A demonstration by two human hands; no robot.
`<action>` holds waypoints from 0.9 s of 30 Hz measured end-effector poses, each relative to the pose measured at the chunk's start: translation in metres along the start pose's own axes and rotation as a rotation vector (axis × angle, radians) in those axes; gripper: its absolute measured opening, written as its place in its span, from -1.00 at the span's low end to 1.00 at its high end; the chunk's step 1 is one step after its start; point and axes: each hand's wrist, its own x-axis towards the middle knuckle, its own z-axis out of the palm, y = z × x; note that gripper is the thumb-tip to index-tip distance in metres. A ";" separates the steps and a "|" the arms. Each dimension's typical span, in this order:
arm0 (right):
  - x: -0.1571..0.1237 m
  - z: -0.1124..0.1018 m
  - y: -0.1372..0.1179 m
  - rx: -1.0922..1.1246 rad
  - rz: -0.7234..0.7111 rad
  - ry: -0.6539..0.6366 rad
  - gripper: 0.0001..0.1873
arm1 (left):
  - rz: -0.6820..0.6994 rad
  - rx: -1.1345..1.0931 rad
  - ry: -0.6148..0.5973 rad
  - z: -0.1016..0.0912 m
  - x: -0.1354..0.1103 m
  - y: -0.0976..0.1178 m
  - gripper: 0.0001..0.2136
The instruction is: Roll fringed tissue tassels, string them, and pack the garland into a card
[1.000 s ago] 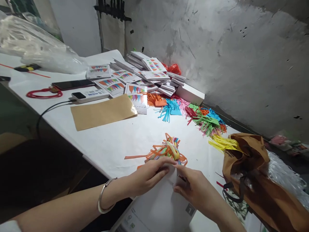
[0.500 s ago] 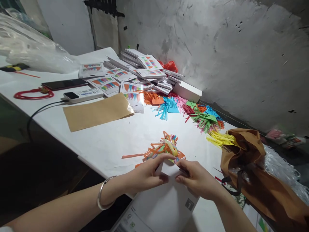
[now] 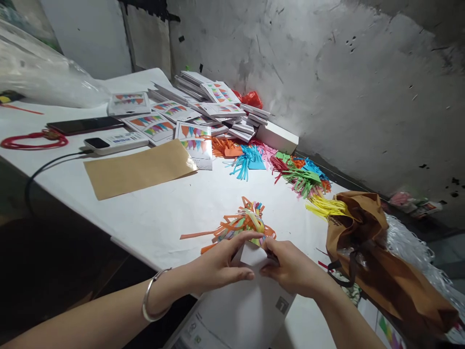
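Note:
Both hands meet at a small white paper packet (image 3: 251, 253) near the table's front edge. My left hand (image 3: 221, 264), with a silver bangle on its wrist, pinches the packet's left side. My right hand (image 3: 288, 268) pinches its right side. A bundle of coloured paper strips (image 3: 243, 224), mostly orange with yellow and green, sticks out from behind the packet toward the wall. Under the hands lies a large white sheet (image 3: 241, 310) with a small grey printed mark.
A brown envelope (image 3: 140, 167) lies to the left. Behind it sit a pile of white printed packets (image 3: 203, 109), a phone (image 3: 85, 125), a power bank (image 3: 116, 141) and a red cord (image 3: 34, 140). Loose coloured fringes (image 3: 290, 169) run along the wall. A brown bag (image 3: 378, 252) is right.
Both hands have drawn closer together on the white packet, lifting its top edge against the strip bundle. The view has shifted slightly.

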 end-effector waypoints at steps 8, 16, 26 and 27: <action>0.000 -0.009 0.006 0.036 -0.008 -0.077 -0.88 | -0.018 0.083 0.076 0.004 0.000 -0.005 -0.62; -0.003 -0.004 -0.002 -0.063 0.007 0.050 -0.86 | -0.040 0.079 0.085 0.001 0.002 -0.005 -0.60; 0.000 -0.009 0.008 0.247 0.063 -0.191 -0.72 | -0.067 0.036 0.099 0.002 -0.003 0.005 -0.58; -0.002 -0.007 0.008 0.246 0.081 -0.162 -0.70 | -0.078 0.027 0.117 0.002 -0.002 0.006 -0.56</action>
